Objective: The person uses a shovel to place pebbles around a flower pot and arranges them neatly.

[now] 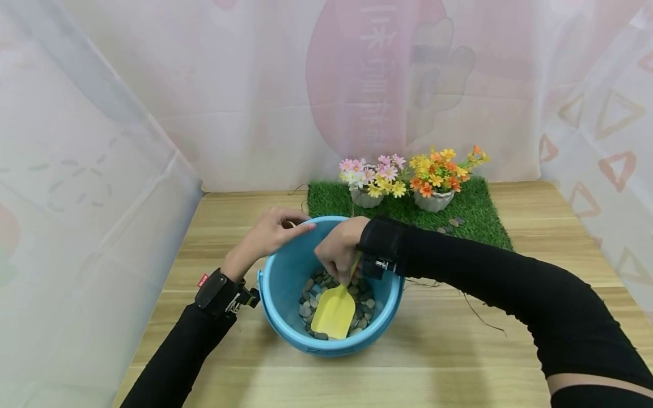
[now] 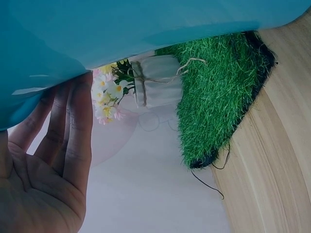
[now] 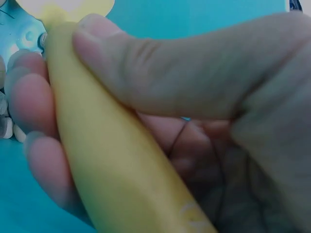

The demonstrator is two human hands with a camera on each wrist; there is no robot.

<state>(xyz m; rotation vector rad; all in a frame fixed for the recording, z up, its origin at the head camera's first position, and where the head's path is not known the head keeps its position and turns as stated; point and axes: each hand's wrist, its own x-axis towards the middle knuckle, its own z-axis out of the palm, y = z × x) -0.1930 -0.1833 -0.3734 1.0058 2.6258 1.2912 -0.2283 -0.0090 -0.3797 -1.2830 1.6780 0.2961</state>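
A blue bucket [image 1: 272, 303] stands on the wooden table, with many small pebbles [image 1: 306, 311] on its bottom. My left hand [image 1: 267, 232] grips the bucket's rim at the far left, thumb on the rim side; in the left wrist view its fingers [image 2: 77, 126] lie along the outer wall. Inside the bucket my right hand [image 1: 339, 246] holds a yellow toy shovel [image 1: 334, 314], blade toward me over the pebbles. Up close in the right wrist view, thumb and fingers wrap the shovel's handle [image 3: 107, 141].
Behind the bucket lies a green artificial grass mat [image 1: 326, 198]. On it stand a pot of pink and yellow flowers [image 1: 374, 175], a pot of orange flowers [image 1: 439, 175] and several loose pebbles [image 1: 449, 229]. Pale printed curtains [image 1: 245, 113] enclose the table [image 1: 229, 368].
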